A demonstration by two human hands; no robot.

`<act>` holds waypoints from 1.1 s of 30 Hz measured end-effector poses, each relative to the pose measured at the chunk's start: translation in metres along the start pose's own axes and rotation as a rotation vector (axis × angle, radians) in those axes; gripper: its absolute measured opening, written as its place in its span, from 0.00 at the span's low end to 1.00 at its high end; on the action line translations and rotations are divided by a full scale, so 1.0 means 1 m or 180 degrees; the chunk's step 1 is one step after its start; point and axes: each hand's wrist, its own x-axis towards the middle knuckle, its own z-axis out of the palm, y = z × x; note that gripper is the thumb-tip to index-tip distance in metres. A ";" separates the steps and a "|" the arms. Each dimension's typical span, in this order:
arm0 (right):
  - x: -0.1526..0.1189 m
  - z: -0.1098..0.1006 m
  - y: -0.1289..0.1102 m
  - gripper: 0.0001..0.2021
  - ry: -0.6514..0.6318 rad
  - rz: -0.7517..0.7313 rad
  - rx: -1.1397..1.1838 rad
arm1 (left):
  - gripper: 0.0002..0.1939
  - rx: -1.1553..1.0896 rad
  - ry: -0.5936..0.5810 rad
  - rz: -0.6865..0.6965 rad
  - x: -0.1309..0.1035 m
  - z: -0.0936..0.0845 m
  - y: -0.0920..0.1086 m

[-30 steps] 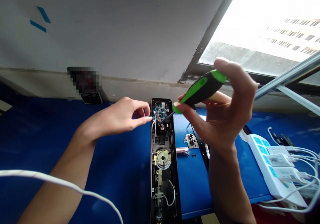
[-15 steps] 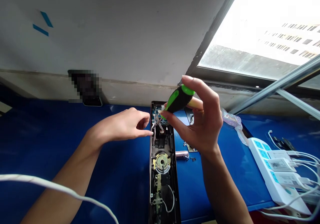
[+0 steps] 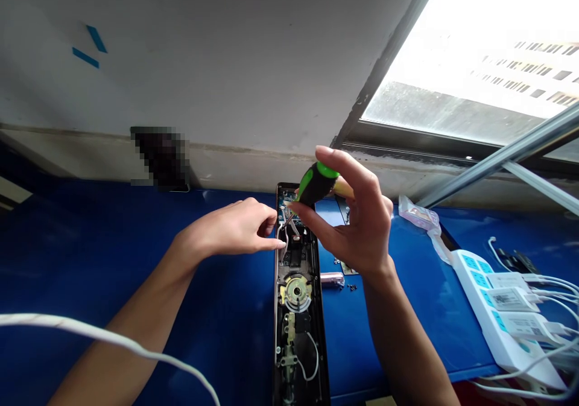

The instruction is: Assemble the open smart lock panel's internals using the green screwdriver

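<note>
A long black housing [image 3: 299,267] lies open on the blue table, with a blue circuit board at its far end, thin wires, a round metal part [image 3: 297,292] and a lock-like mechanism inside. My right hand [image 3: 357,213] grips a green and black screwdriver [image 3: 316,184], its index finger on the handle's end and its shaft slanting down left to the wires near the board. My left hand [image 3: 246,228] is at the housing's left edge, thumb and curled fingers around the wires there; whether it pinches one is too small to tell.
A white power strip [image 3: 502,315] with chargers and cables sits at the right. Small screws [image 3: 351,287] and a pinkish roll [image 3: 332,280] lie beside the housing. A dark phone-like object [image 3: 165,158] leans on the wall. A white cable [image 3: 113,341] crosses the lower left.
The screwdriver and my right hand have moved slightly left and down, its handle now closer to the housing. My left thumb reaches a little further over the housing's edge. The whole view has shifted slightly.
</note>
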 end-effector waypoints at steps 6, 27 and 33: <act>-0.001 0.002 0.003 0.36 -0.0034 -0.0021 -0.0109 | 0.21 0.0053 0.0024 0.0007 0.000 0.000 0.001; 0.005 -0.003 0.000 0.16 0.0485 -0.0133 0.0439 | 0.27 -0.0924 -0.0403 0.0018 0.003 -0.009 -0.020; 0.005 -0.005 -0.002 0.18 0.0374 -0.0008 0.0811 | 0.27 -0.1303 -0.0616 -0.0028 0.008 -0.006 -0.021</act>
